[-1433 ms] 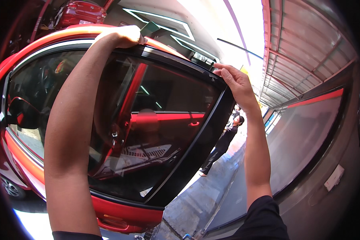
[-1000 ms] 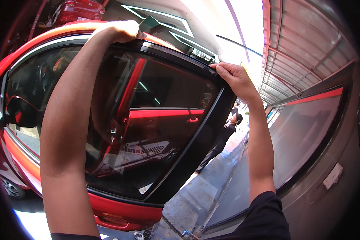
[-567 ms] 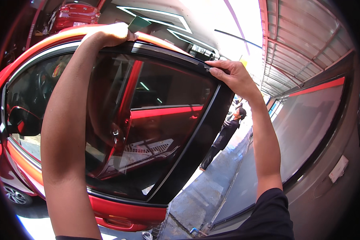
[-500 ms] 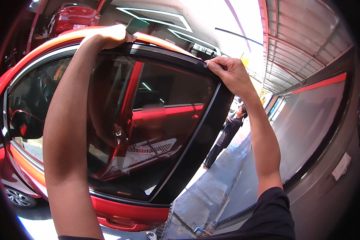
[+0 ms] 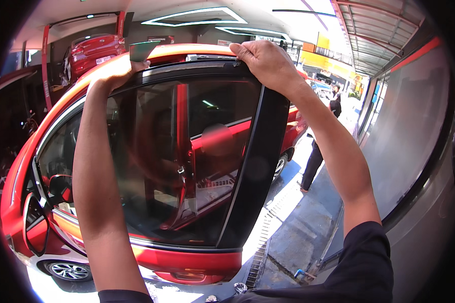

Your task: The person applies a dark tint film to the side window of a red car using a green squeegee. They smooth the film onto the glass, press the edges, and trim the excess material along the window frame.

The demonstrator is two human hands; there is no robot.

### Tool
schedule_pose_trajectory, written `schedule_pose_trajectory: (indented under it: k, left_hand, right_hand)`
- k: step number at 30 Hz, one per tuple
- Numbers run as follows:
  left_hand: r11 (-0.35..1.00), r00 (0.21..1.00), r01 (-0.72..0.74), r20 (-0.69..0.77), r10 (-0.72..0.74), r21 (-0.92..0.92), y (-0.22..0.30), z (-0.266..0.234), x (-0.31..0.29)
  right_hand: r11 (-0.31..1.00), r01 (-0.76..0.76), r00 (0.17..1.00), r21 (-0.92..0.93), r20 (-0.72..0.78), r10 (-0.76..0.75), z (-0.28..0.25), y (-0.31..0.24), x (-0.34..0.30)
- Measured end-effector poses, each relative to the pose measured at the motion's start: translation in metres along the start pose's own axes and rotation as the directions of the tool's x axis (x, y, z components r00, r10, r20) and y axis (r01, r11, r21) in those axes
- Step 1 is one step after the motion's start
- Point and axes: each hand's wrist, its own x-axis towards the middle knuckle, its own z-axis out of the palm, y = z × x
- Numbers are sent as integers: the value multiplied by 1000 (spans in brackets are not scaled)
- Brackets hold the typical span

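A red car's door point(image 5: 197, 258) stands open in front of me, with dark window glass point(image 5: 151, 166) and a black frame around it. My left hand point(image 5: 117, 71) is closed at the top of the frame, holding a thin, dark green scraper card point(image 5: 142, 50) that sticks up past the fingers. At the frame's upper rear corner, my right hand point(image 5: 268, 60) has its fingers curled and pressed together against the edge. Whatever they pinch is hidden. Between my hands a shiny strip point(image 5: 182, 69) runs along the frame's top.
The car's orange-red roof edge point(image 5: 197, 50) arches behind the door, and its side mirror point(image 5: 36, 224) juts out at left. Another red car point(image 5: 93, 53) stands at the back left. A person in dark trousers point(image 5: 313, 164) stands beyond the door, near a grey wall panel point(image 5: 414, 121).
My view has lifted and shifted, showing more of the background. The right hand has moved left and up along the frame, and the left hand has moved left, keeping the green card.
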Motion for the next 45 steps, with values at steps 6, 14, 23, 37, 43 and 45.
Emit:
schedule_pose_trajectory:
  k: [6,14,23,37,43,45]
  left_hand:
    - [997,997,-15,-79,21,81,14,-29,-18]
    - [998,996,53,-68,-55,-27,21,6,-21]
    - [996,996,77,56,-74,-41,3,-7,-2]
    - [997,997,-75,-24,74,-36,13,0,-14]
    - [995,996,-81,-22,82,59,19,5,-18]
    - [997,997,-70,-16,71,24,20,3,-16]
  right_hand:
    - [963,270,956,-21,-110,-271,-1,-4,-8]
    - [906,391,920,161,-88,-382,4,21,-9]
    - [964,160,982,212,-130,-135,10,19,14]
    - [740,603,783,-297,43,-621,-27,23,-54]
    - [671,533,763,-516,-50,-645,-2,13,-61]
    - [655,531,745,-538,-73,-664,6,14,-55]
